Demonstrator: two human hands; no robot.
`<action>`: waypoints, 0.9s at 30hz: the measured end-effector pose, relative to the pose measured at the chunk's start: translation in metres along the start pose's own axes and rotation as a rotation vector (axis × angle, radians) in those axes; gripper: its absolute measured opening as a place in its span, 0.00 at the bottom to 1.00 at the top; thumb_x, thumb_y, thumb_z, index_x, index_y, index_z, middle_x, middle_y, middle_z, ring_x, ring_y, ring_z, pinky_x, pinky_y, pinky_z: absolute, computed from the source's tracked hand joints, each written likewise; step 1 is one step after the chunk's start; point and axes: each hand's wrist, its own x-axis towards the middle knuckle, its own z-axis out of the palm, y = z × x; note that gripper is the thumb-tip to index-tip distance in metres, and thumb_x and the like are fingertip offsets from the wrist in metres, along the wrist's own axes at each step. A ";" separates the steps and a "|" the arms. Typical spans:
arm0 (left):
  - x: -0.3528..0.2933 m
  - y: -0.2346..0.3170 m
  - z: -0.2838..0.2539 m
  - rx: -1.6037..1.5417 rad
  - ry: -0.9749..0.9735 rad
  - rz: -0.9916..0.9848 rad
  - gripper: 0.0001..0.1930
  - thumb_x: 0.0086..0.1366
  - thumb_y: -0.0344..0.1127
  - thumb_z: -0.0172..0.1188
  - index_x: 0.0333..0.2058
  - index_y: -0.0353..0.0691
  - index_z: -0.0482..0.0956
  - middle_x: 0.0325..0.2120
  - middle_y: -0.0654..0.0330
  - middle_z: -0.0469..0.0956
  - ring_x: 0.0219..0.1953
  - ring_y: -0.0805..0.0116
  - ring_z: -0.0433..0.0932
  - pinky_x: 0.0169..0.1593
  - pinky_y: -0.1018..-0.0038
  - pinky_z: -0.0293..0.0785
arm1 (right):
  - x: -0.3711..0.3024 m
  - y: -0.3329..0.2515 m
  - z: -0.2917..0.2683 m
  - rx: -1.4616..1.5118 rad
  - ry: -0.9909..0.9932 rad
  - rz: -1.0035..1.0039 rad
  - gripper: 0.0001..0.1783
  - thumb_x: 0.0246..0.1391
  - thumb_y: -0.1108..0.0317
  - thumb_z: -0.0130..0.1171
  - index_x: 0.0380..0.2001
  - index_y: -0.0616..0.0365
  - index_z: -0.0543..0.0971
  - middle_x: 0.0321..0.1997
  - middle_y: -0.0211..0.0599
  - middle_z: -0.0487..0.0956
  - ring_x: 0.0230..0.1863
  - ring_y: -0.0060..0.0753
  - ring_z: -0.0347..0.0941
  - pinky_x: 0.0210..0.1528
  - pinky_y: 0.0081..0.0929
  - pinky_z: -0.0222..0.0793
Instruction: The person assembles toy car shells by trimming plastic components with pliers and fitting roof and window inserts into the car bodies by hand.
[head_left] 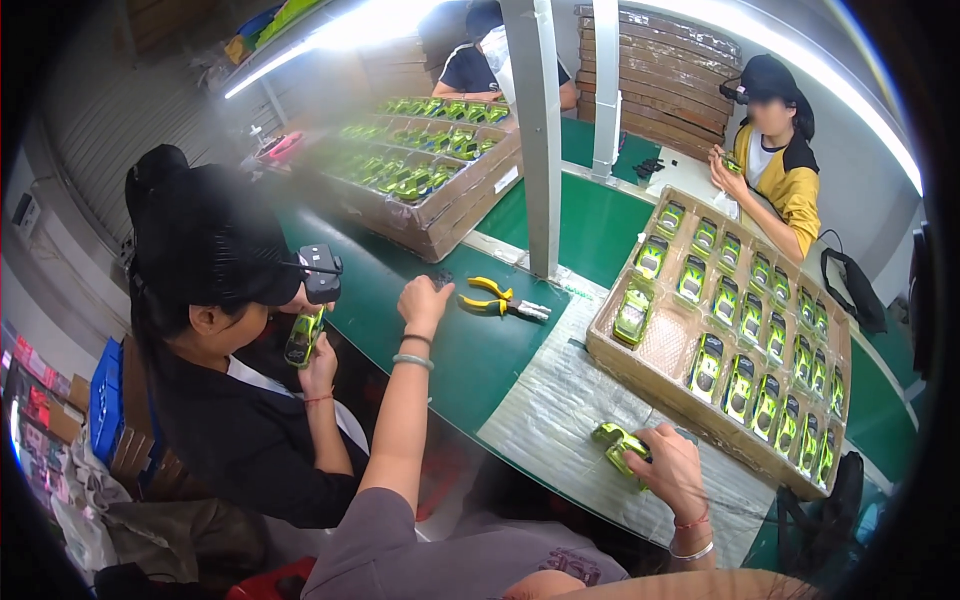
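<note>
- The right hand [672, 468] grips a green toy car [620, 447]; the fingers are closed around its rear part, and the front of the car sticks out to the left.
- The car rests on a grey plastic sheet [560, 400] that covers the near part of the green table [470, 345], just in front of a cardboard tray [655, 365].
- The tray holds many green cars of the same kind in rows of compartments; one car [633, 314] lies at its left end, a little apart from the rows.
- The left hand [424, 301] is stretched forward over the green table, well apart from the right hand. Its fingers are curled down; whether they hold something small, one cannot tell.
- Yellow pliers [497, 299] lie on the table just to the right of the left hand, not touching it.
- A grey post [538, 140] stands behind the pliers.
- On the left, a co-worker in black [230, 400] holds another green car [303, 337] close to the chest.
- A second tray [440, 205] with green cars stands further back on the left.
- At the far right, a person in yellow [790, 180] sits behind the first tray and holds something small in the hands.
- Another person [480, 65] sits at the far end, partly hidden by the post.
</note>
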 end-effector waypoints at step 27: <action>-0.180 0.179 -0.007 -0.812 -1.961 0.120 0.11 0.65 0.39 0.57 0.29 0.38 0.75 0.16 0.65 0.70 0.13 0.80 0.63 0.14 0.80 0.59 | -0.006 0.007 0.067 0.589 0.748 -0.223 0.24 0.52 0.84 0.59 0.53 0.63 0.74 0.56 0.46 0.71 0.40 0.32 0.78 0.40 0.25 0.77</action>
